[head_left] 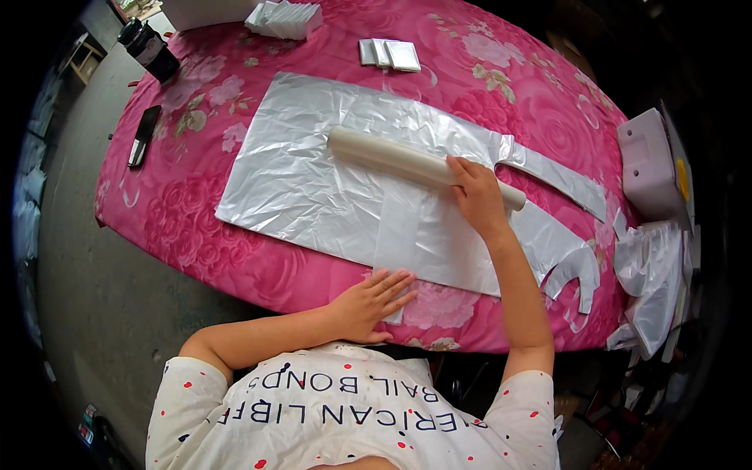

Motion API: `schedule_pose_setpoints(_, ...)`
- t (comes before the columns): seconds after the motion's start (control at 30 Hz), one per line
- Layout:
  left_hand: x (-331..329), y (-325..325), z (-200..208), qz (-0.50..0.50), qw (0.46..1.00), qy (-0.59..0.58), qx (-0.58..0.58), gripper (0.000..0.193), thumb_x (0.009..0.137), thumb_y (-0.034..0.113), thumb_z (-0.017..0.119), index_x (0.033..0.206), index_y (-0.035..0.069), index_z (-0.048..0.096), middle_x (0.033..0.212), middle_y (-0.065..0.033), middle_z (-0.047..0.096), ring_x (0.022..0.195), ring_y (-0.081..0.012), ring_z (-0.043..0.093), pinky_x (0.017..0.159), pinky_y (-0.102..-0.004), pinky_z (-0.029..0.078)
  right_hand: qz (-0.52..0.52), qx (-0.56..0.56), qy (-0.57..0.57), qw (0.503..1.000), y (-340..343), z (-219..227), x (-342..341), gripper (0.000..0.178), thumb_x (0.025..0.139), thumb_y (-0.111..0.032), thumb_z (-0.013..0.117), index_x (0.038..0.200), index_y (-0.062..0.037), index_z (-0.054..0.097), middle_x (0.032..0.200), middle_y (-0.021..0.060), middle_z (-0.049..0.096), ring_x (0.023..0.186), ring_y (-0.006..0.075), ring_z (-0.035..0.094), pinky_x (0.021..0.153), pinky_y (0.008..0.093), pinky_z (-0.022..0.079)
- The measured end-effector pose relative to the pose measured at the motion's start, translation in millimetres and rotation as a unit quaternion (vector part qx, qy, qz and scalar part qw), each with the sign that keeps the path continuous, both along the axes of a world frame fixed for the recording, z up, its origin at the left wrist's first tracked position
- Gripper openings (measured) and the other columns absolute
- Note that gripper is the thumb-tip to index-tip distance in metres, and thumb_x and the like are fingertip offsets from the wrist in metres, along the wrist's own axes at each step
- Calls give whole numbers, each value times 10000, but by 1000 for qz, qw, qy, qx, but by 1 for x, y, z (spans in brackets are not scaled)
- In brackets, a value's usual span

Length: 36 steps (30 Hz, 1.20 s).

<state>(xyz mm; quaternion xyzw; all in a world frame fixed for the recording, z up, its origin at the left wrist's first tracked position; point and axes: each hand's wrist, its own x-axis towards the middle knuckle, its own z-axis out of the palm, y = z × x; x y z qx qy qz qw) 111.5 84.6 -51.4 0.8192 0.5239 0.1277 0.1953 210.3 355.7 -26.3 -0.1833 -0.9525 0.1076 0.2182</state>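
Observation:
A flat stack of silvery-white plastic bags point(290, 164) lies across the table, its handle loops toward the right. Across the stack rests a long pale tube point(384, 157), set at a slant. My right hand point(476, 192) is closed over the tube near its right end. A whitish strip point(397, 227) runs from beside the tube toward the near table edge. My left hand point(372, 304) lies flat there, fingers stretched out, over the strip and the near edge of the bags. What lies beneath its palm is hidden.
A pink flowered cloth point(188, 227) covers the table. Small folded silvery packets point(390, 55) lie beyond the bags, with a row of white packets point(283, 19) farther left. A dark bottle point(149, 51) and phone point(144, 136) are at left; a white box point(646, 164) and crumpled plastic point(648, 270) at right.

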Motion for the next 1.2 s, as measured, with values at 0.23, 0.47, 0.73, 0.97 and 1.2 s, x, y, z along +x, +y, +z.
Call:
schedule_pose_setpoints(0.23,-10,-9,-1,-60,998,33,10,773,775,440,560,1380,48,280,1456,-178,216,1356,-299,202,1086,-431,190,-6,23,12,1000,12,4,-13,577,717,-14,628,1265,-71,461,1242,118,496,1135,306,476,990,395,360)
schedule_pose_setpoints(0.47,-26,-25,-7,-60,987,-45,141,370,815,232,561,1120,24,540,1181,-121,514,1091,-264,504,920,-352,431,202,-110,-35,972,-92,6,18,553,714,19,571,1253,-20,457,1185,147,529,1116,310,497,945,380,416)
schedule_pose_setpoints(0.73,-35,-22,5,-84,983,-65,150,266,746,126,558,996,36,582,926,-73,569,909,-225,569,792,-316,490,178,-166,-58,968,-109,1,25,584,674,49,534,1250,-14,458,1153,144,551,1080,308,514,928,382,425)
schedule_pose_setpoints(0.97,-34,-16,13,26,940,-283,187,395,633,204,736,960,45,583,888,-68,585,774,-227,592,670,-305,503,163,-116,-14,980,-114,-11,23,486,665,18,553,1149,-34,555,1159,123,557,1037,289,525,882,368,439)
schedule_pose_setpoints(1.2,-74,21,31,55,972,-182,138,909,508,376,791,1256,3,435,1168,-134,526,1045,-293,531,904,-394,439,119,-134,43,983,-119,-10,15,351,689,-65,592,1038,-31,620,1064,89,617,925,261,566,805,346,469)
